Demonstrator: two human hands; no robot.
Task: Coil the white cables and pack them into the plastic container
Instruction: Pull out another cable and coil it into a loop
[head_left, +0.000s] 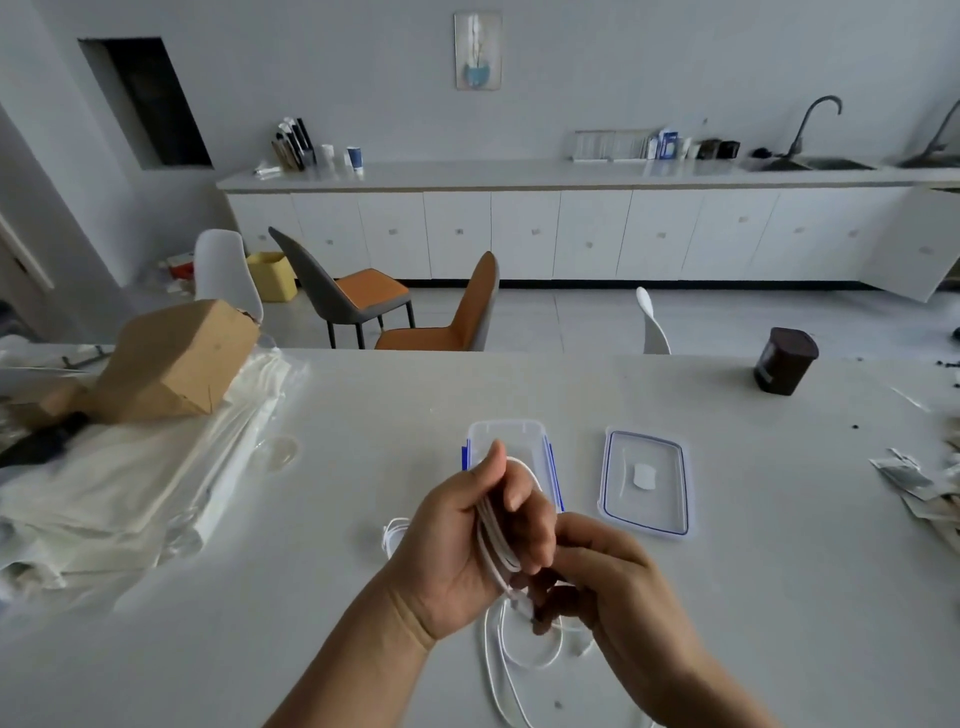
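Observation:
My left hand (467, 535) is raised over the white table (363, 415), closed around several loops of a white cable (493, 540). The cable's loose tail (501, 675) hangs down and trails on the table toward the near edge. My right hand (613, 587) pinches that cable just below the left hand. Behind my left hand stands a clear plastic container (506, 431) with blue clips, partly hidden by my fingers. Its clear lid (647, 480) with a blue seal lies flat to the right. Another white cable (392, 530) peeks out to the left of my left hand.
A cardboard box (171, 364) rests on folded white plastic sheets (130, 478) at the left. A dark brown tub (784, 361) stands at the far right of the table, and small packets (919, 483) lie at the right edge. Chairs (452, 312) stand beyond the table.

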